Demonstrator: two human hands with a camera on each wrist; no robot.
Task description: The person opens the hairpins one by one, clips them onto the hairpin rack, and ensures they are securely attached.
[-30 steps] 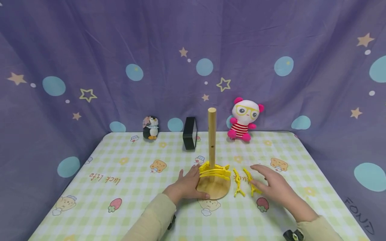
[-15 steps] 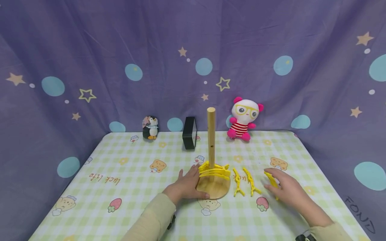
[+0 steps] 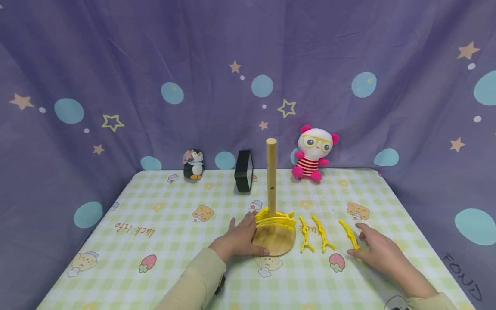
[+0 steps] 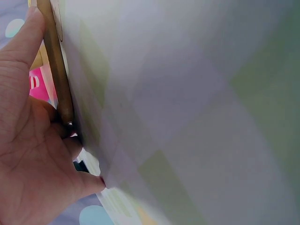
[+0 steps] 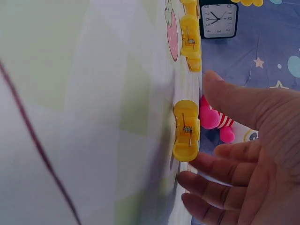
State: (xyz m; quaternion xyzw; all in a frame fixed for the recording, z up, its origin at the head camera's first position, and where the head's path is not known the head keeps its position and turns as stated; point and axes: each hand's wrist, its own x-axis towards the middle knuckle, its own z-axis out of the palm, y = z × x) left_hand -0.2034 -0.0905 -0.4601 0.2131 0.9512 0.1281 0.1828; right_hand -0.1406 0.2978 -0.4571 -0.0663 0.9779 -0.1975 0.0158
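Note:
A wooden stand has a round base (image 3: 274, 245) and an upright pole (image 3: 272, 176). My left hand (image 3: 243, 237) grips the left side of the base, thumb at the front and fingers round the far side; in the left wrist view the thumb (image 4: 30, 35) lies along the rim. Curved yellow pieces (image 3: 276, 221) surround the foot of the pole. To the right lie two yellow hair clips (image 3: 305, 236) (image 3: 322, 234), side by side, and a third yellow hair clip (image 3: 349, 234). Relaxed fingers of my right hand (image 3: 377, 249) are beside that third clip, thumb near its front end.
At the back of the checked tablecloth (image 3: 162, 232) stand a penguin figure (image 3: 193, 164), a black clock (image 3: 243, 172) and a pink-and-white panda plush (image 3: 313, 153). A purple curtain (image 3: 217, 51) hangs behind the table.
My right hand has moved right, away from the second clip and then off the third clip, which was out of sight a second ago. The left hand and stand have stayed put.

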